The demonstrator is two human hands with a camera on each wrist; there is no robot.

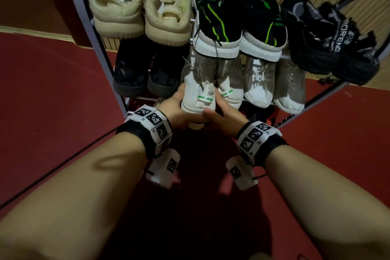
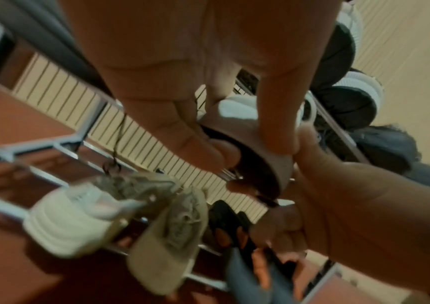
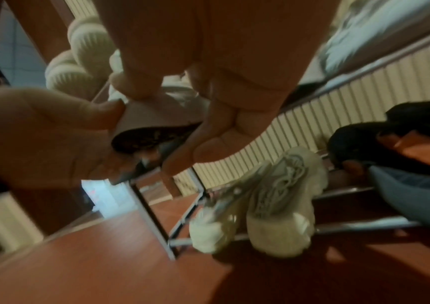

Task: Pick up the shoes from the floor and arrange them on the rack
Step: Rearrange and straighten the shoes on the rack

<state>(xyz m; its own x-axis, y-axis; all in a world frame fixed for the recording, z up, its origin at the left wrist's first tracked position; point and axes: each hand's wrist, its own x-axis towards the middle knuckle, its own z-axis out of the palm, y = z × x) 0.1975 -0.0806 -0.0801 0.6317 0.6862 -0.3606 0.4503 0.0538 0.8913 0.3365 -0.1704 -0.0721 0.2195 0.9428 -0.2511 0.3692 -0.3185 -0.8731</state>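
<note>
A white shoe [image 1: 198, 95] is held at its heel by both hands, at the front edge of the middle shelf of the rack [image 1: 84, 6]. The left hand [image 1: 175, 107] is curled round the left side of the heel, and the right hand [image 1: 223, 114] is curled round the right side; in the wrist views the fingers [image 2: 190, 144] are seen closed on the sole edge, so neither hand is free. The toe is already pushed in between the dark pair [image 1: 147, 74] on the left and the twin white shoe [image 1: 229, 88] on the right.

Several things could go wrong from here. The shelf seems to be made of thin bars only, and the heel is not yet seen resting on one. If the shoe is released too early, it could tip backward and fall to the floor. The gap looks narrow, so a hard push could shift the neighbours, and the twin, which touches it, could be knocked off the front bar. Loose laces [image 1: 191, 67] lie on top of the shoe and could be caught on a bar or under the black-green pair [image 1: 238, 19] above. That upper pair hangs over the edge just above the hands and could be struck when the hands are lifted away.
</note>
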